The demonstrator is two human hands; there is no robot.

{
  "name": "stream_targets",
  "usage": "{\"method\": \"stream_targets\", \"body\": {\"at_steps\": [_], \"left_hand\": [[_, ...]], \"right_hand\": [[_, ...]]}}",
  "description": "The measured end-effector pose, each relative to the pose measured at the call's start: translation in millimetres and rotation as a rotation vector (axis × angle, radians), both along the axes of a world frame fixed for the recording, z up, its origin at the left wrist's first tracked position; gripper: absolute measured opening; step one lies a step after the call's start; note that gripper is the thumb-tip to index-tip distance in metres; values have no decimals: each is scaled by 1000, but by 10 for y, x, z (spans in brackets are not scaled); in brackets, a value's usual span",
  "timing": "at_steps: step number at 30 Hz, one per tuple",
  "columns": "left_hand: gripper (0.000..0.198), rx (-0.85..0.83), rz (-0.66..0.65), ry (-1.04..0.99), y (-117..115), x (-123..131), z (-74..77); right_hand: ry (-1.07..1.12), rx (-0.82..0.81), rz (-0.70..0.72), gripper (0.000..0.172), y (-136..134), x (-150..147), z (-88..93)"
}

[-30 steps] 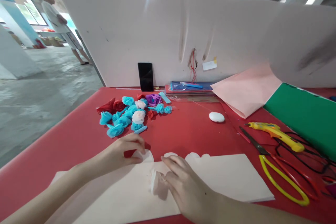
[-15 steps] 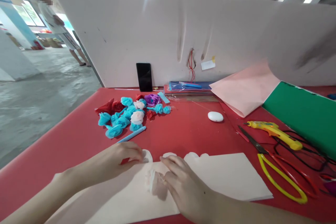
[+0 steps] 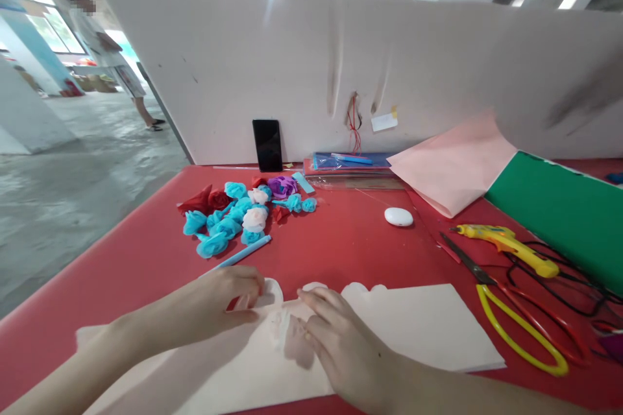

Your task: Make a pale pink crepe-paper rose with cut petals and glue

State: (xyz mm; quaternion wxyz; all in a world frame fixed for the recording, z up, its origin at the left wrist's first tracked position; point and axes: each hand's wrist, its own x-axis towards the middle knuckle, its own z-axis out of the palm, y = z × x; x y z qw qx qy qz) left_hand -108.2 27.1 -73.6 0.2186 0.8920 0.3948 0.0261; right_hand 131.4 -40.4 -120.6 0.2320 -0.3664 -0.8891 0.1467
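My left hand (image 3: pixel 236 295) is at the far edge of the pale pink paper sheet (image 3: pixel 233 369), beside a rounded white paper petal (image 3: pixel 273 292). Its fingers are bent, and the thumb stands apart from them. My right hand (image 3: pixel 341 343) rests over the same sheet. Between its thumb and fingers is the edge of a small crumpled pale pink paper flower (image 3: pixel 291 334), partly hidden by the fingers. More scalloped petals (image 3: pixel 357 290) lie just beyond that hand, by a stack of pale paper (image 3: pixel 428 324).
Blue, red, pink and purple paper flowers (image 3: pixel 226 228) lie at the back left, with a blue stick (image 3: pixel 246 251) in front. Scissors (image 3: pixel 481 275), a yellow glue gun (image 3: pixel 506 245) and its black cable lie right. A white oval case (image 3: pixel 398 216) sits mid-table; a phone (image 3: pixel 267 146) leans on the board.
My left thumb has drawn back from the fingers, opening a gap near the white petal. My right hand has hardly moved. The person in the background has shifted their legs.
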Motion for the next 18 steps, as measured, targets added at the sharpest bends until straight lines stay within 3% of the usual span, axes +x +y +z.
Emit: {"method": "stream_targets", "body": {"at_steps": [9,18], "left_hand": [[23,-103,67,-35,71,-16,-38],[16,25,110,-134,44,-26,-155]], "right_hand": [[56,-65,-65,27,35,25,-11],[91,-176,-51,31,90,-1,62]]}}
